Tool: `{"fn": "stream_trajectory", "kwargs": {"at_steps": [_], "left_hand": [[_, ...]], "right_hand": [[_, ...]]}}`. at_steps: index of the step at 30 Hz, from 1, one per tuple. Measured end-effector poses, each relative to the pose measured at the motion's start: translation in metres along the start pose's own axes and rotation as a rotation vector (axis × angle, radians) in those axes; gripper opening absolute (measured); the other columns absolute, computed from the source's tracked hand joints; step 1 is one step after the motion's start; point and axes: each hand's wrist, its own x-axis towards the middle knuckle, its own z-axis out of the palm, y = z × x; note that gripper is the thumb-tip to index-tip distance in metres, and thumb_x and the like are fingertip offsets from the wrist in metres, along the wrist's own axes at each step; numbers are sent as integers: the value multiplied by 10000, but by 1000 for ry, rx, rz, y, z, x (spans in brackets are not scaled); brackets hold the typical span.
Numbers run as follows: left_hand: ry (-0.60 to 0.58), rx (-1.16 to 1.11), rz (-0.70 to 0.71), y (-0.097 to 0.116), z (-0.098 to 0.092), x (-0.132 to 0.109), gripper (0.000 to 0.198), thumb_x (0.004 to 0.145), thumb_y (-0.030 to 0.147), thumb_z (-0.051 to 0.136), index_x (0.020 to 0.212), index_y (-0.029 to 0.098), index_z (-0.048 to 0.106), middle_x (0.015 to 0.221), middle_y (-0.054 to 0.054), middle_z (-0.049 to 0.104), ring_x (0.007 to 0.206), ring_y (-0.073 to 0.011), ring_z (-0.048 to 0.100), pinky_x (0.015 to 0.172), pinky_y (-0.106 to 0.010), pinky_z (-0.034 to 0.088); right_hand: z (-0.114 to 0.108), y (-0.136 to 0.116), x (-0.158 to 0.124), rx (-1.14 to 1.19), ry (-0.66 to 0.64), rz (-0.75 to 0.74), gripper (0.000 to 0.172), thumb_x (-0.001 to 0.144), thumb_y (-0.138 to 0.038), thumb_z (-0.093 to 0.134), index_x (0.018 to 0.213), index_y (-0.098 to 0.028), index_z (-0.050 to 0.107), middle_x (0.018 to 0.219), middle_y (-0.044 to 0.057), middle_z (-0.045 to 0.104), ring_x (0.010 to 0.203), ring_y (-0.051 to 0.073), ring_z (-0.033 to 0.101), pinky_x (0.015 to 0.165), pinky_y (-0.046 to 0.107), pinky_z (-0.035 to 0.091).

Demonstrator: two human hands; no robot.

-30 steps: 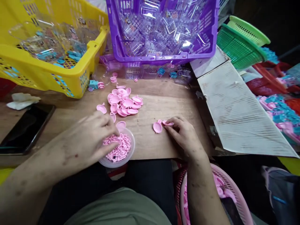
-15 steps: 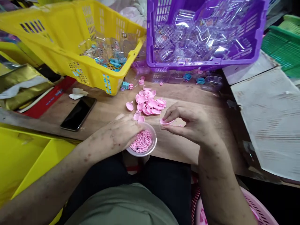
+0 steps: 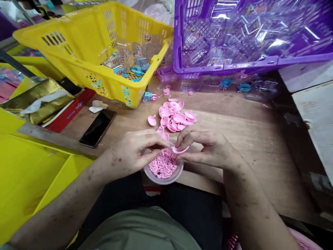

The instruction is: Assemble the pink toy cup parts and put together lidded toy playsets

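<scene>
Pink dish-shaped part (image 3: 180,150) is pinched between thumb and fingers of right hand (image 3: 212,147), above the right side of the clear bowl (image 3: 180,171). Left hand (image 3: 134,149) is poised over the bowl's left side, grip nearly closed; whether a small piece is held can't be told. Bowl is filled with small pink pieces (image 3: 163,164), located at near edge of counter (image 3: 226,114). More pink dishes (image 3: 178,118) are heaped just beyond. Phone (image 3: 98,128) is laid to the left, yellow basket (image 3: 104,85) farther back.
</scene>
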Motion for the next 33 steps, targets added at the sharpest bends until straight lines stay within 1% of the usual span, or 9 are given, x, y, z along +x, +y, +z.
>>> {"fn": "stream_trajectory", "kwargs": {"at_steps": [4, 9, 10, 12, 14, 18, 20, 28, 33], "left_hand": [[-13, 49, 7, -2, 3, 0, 253, 1069, 111, 691, 1271, 218, 799, 1182, -43, 843, 1094, -181, 792, 975, -293, 616], [80, 59, 20, -2, 3, -2, 251, 1054, 99, 675, 1196, 220, 844, 1060, -38, 810, 986, -154, 782, 914, -262, 629], [99, 57, 3, -2, 3, -3, 236, 1047, 106, 684, 1168, 222, 849, 1088, -45, 819, 1007, -160, 792, 931, -271, 637], [126, 55, -29, -3, 4, -6, 213, 1047, 120, 695, 1155, 218, 850, 1240, -75, 840, 1155, -196, 810, 1039, -313, 642], [114, 56, -32, -5, 5, -9, 208, 1058, 124, 695, 1182, 205, 841, 1319, -87, 846, 1249, -218, 810, 1102, -328, 632], [25, 65, -5, -6, 6, -12, 140, 1055, 151, 749, 1163, 191, 831, 1091, -27, 892, 1000, -175, 863, 889, -233, 649], [10, 60, -1, -4, 6, -11, 120, 1057, 180, 768, 1153, 201, 838, 1068, -11, 893, 952, -167, 862, 851, -224, 641], [63, 48, -156, 6, 3, -7, 175, 1044, 192, 731, 1145, 243, 864, 1074, 2, 902, 934, -184, 865, 828, -248, 637], [118, 75, -81, 10, 3, -1, 104, 1064, 204, 743, 1119, 209, 831, 1081, -10, 870, 993, -164, 823, 917, -240, 609]], "right_hand": [[1, 2, -1, -7, -3, 6, 141, 969, -230, 926, 982, -208, 787, 978, 52, 834, 912, 185, 812, 865, 319, 675], [2, 3, 0, 7, -10, -7, 148, 977, -221, 917, 966, -199, 772, 960, 48, 831, 898, 172, 807, 851, 302, 667], [3, 3, 1, 16, -15, 0, 144, 986, -231, 909, 960, -200, 770, 951, 48, 830, 891, 171, 806, 844, 302, 667], [5, 4, 1, 31, -21, 13, 149, 998, -249, 898, 944, -200, 768, 938, 47, 828, 878, 169, 805, 833, 303, 667], [6, 4, 1, 45, -25, 21, 158, 998, -253, 897, 935, -197, 764, 939, 49, 823, 872, 169, 806, 828, 308, 668], [9, 6, 0, 50, -22, 16, 173, 979, -235, 915, 935, -191, 754, 943, 48, 818, 877, 170, 804, 833, 313, 667], [9, 6, 0, 49, -19, 4, 173, 971, -230, 922, 942, -190, 756, 952, 49, 819, 881, 170, 802, 836, 312, 667], [9, 7, -2, 35, -40, 3, 101, 996, -192, 884, 1025, -200, 788, 998, 52, 821, 937, 177, 806, 883, 325, 679], [10, 6, -1, -29, -3, -60, 120, 994, -196, 893, 1041, -210, 784, 1002, 42, 812, 957, 170, 798, 908, 324, 678]]}}
